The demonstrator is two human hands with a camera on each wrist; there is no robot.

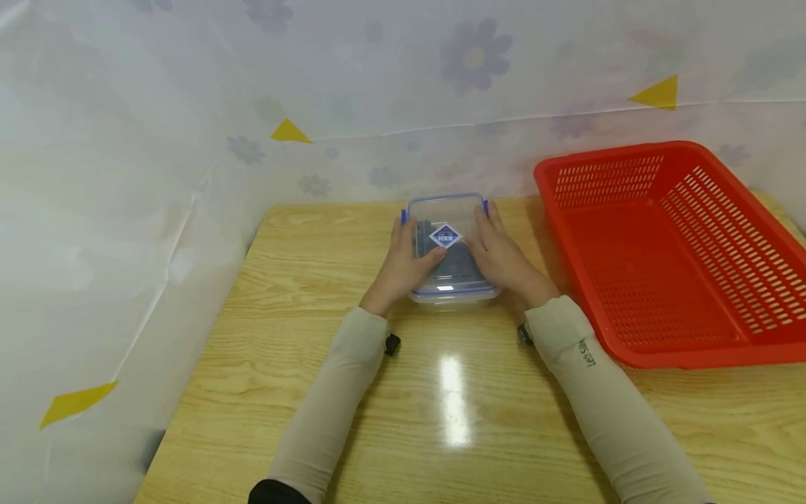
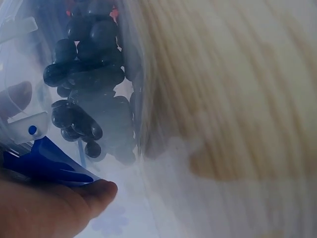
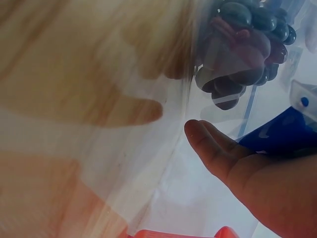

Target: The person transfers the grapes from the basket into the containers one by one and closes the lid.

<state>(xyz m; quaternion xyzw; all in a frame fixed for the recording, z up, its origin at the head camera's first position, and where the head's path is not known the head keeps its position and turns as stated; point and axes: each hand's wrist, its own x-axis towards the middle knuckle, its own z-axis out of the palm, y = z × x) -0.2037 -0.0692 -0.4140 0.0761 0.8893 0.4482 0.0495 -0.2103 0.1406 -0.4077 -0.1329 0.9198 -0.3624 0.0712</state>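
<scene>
A clear plastic food container (image 1: 456,285) with a blue-edged lid and a blue-and-white diamond label lies on the table between both hands. Dark grapes (image 2: 89,82) show through its wall. My left hand (image 1: 403,264) has its thumb on the lid and its fingers along the left side, against a blue latch flap (image 2: 49,163) that slants outward from the wall. On the opposite side my right hand (image 1: 506,259) rests with thumb over the lid, straight fingers beside another slanting blue flap (image 3: 282,134).
A large red plastic basket (image 1: 642,273) with slotted walls stands right of the container, near my right sleeve. The wood-grain table (image 1: 302,280) meets a flower-patterned white sheet (image 1: 378,84) at the back and left. Yellow tape pieces (image 1: 290,131) mark the sheet.
</scene>
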